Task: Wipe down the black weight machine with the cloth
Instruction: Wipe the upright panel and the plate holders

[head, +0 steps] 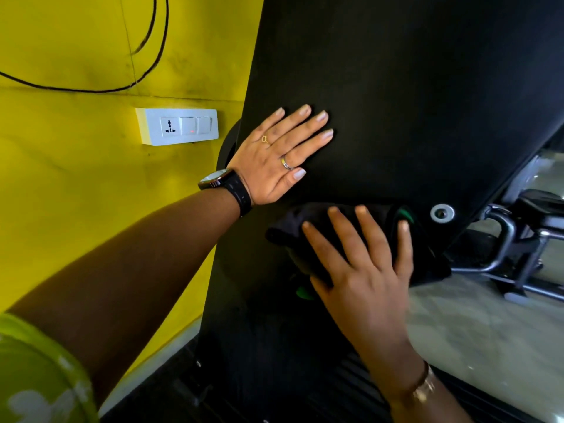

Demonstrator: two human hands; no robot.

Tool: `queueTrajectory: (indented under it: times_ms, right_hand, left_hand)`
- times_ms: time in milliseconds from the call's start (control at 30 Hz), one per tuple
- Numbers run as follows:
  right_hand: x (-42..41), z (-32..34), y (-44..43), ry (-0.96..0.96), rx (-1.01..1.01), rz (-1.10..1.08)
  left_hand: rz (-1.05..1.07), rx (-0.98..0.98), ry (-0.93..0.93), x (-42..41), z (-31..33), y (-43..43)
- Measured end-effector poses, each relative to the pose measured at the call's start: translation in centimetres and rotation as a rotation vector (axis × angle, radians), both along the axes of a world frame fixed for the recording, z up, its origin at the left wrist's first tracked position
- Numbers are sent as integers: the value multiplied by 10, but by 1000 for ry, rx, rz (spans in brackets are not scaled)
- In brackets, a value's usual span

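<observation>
The left hand [276, 154] lay flat on the black weight machine [396, 87], fingers straight and slightly fanned, the palm pressed to the broad dark panel and holding nothing. A gold ring [265, 139] and a silver ring [287, 162] sat on two of its fingers, and a black watch [224, 181] was strapped round the wrist just behind it. Just below that hand, nearly touching its heel, the right hand [366, 270] pressed the cloth [290, 224] against the same panel with its fingers spread and straight on top of the fabric, not curled round it. The cloth was dark (hard to tell apart from the panel at its edges) and bunched under the fingers, with a bit of green showing by the fingertip farthest from the left hand. A bracelet [424, 389] circled the right wrist. Just beyond the right hand's fingertips, on the side away from the left hand, a round silver bolt [442, 213] was set in the panel. Farther out on that side stood a metal frame [503, 236] on a pale floor [488, 331]. Behind the left forearm ran a yellow wall [76, 193] with a white switch plate [178, 126] near the wrist and a black cable [91, 88] looping above it. A green patterned sleeve [36, 370] covered the upper left arm
</observation>
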State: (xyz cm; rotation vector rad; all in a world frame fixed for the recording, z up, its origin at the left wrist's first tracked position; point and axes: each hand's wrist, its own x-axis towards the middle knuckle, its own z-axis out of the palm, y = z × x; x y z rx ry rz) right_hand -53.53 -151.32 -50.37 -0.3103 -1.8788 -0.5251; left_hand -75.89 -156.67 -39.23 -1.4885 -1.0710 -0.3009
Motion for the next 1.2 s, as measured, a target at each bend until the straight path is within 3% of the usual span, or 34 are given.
queueTrajectory:
  times_ms: [100, 333, 433, 533, 667, 833, 1033, 1100, 1200]
  right_hand:
    - [-22, 9, 0, -47, 93, 18]
    - [-5, -66, 7, -450, 184, -57]
    - [27, -72, 13, -283, 88, -125]
    - [40, -35, 20, -8, 91, -164]
    - [20, 20, 22, 152, 102, -75]
    - [-18, -1, 9, 93, 160, -122]
    - [-4, -81, 13, -248, 247, -152]
    - [10, -91, 16, -177, 196, -187]
    - [20, -67, 21, 113, 90, -185]
  left_hand:
    - [13, 20, 27, -2, 0, 0]
    - [-11, -16, -17, 1, -1, -1]
    - [-28, -15, -11, -3, -4, 0]
    - [-31, -8, -12, -3, -2, 0]
    - [-4, 5, -44, 0, -3, -4]
    - [6, 50, 25, -3, -3, 1]
    - [-42, 4, -35, -1, -6, -1]
    - [-47, 5, -40, -2, -6, -1]
    - [-69, 10, -33, -3, -6, 0]
